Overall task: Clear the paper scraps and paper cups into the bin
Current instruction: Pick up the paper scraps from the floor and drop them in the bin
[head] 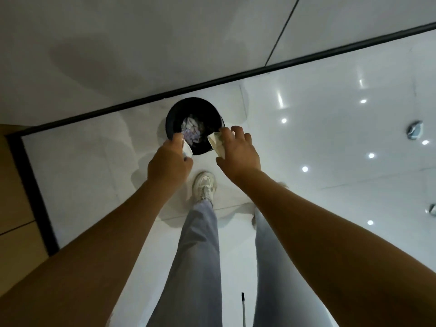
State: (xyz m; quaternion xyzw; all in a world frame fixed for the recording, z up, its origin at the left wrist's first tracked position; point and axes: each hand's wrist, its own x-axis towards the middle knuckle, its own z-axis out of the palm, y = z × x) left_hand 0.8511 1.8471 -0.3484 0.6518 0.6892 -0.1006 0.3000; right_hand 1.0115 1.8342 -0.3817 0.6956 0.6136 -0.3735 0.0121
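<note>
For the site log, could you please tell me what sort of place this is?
Probably an indoor office or commercial corridor: a glossy white tiled floor mirroring ceiling spotlights, a pale panelled wall with a black skirting strip, and a round black waste bin holding paper scraps.

bin (172,119) sitting at frame centre on the floor (330,138), just below the wall (141,43) | paper scraps (192,129) lying in the bin | left hand (168,161) holding a cup (188,149) over the bin's lower-left rim | right hand (238,149) holding a cup (215,143) over its lower-right rim | shoe (204,186) standing below the bin, between the arms
</note>
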